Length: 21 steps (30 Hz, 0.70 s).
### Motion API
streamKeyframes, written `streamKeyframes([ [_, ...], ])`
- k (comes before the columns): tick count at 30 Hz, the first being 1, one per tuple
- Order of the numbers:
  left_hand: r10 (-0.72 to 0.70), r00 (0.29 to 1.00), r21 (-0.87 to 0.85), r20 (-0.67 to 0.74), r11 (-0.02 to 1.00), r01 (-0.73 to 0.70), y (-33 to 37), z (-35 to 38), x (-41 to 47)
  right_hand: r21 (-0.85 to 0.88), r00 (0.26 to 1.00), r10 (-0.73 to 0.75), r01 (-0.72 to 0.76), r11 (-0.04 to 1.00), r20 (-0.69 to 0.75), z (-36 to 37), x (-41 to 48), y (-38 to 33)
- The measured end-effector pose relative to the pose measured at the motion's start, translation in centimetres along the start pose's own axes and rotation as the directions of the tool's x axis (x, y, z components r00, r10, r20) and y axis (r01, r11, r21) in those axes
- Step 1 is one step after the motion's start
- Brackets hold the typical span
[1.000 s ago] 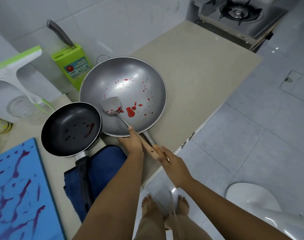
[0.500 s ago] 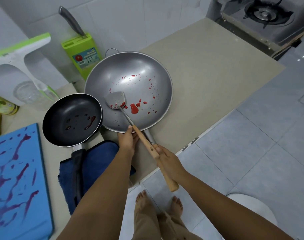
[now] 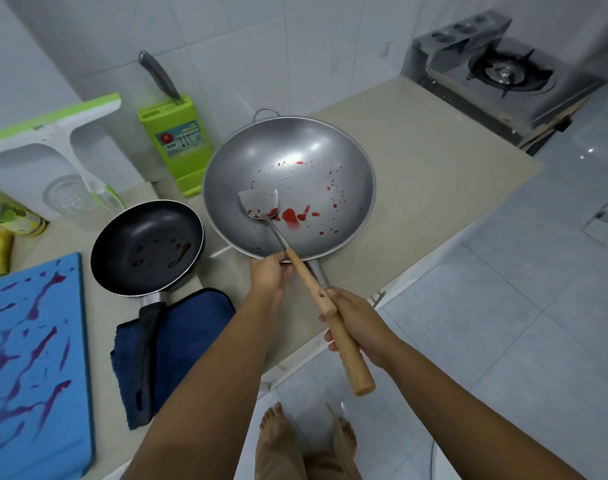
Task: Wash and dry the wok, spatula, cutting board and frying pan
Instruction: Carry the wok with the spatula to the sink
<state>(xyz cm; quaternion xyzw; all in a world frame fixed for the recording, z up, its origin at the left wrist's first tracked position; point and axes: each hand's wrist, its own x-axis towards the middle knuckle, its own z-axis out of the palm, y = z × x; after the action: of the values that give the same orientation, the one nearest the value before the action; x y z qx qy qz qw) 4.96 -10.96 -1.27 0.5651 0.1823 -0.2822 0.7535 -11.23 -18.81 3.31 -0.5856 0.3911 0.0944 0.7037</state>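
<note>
Head view. Clock positions are read with 12 at the wall and 6 at the person.

Both forearms reach from 6 toward the worktop [image 3: 417, 168] edge. The left hand [image 3: 269, 275] is at the wok [image 3: 313, 150] rim's 6 o'clock point, thumb laid over the rim. The fingers curl beneath it and are mostly hidden, so this looks like a grip on the rim. The right hand [image 3: 358, 320] is at 5 o'clock off the worktop edge, fingers wrapped round the wok's long wooden handle, whose free end sticks out toward 5.

The spatula [image 3: 278, 233] lies inside the wok, its steel blade near the centre. The wooden grip crosses the rim just right of the left thumb and ends against the right hand's fingers. Cannot tell if they clamp it.

The wok is round, dull grey metal, spotted red, with a wire loop at 12. The frying pan [image 3: 129, 244] is at its 9 o'clock: dark non-stick, with dark smears. Its black handle lies over a blue cloth [image 3: 191, 327]. The cutting board [image 3: 32, 358] is at far 8 o'clock: flat, blue, streaked purple.

A green knife block [image 3: 176, 140] stands at 11, with a gas burner [image 3: 503, 74] at 1.
</note>
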Motion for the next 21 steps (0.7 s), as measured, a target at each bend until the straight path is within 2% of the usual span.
streamKeyframes([
  [4, 0.043, 0.998, -0.091, 0.047, 0.995, -0.038, 1.6, 1.9, -2.6, 0.064, 0.997, -0.070, 0.069, 0.996, 0.021, -1.2, -3.9, -2.6],
  [11, 0.106, 0.988, -0.154, 0.114, 0.984, -0.088, 6.1, 1.0, -7.7, 0.053, 0.970, -0.236, 0.234, 0.971, 0.058, 0.1, -10.3, -6.1],
  [16, 0.199, 0.976, -0.172, 0.089, 0.968, -0.182, 9.6, -4.2, -13.7, 0.031, 0.935, -0.317, 0.317, 0.948, 0.161, 4.6, -14.6, -5.9],
  [21, 0.286, 0.958, -0.111, 0.011, 0.953, -0.283, 12.5, -11.4, -18.3, 0.065, 0.888, -0.312, 0.309, 0.949, 0.337, 10.4, -17.4, -4.3],
])
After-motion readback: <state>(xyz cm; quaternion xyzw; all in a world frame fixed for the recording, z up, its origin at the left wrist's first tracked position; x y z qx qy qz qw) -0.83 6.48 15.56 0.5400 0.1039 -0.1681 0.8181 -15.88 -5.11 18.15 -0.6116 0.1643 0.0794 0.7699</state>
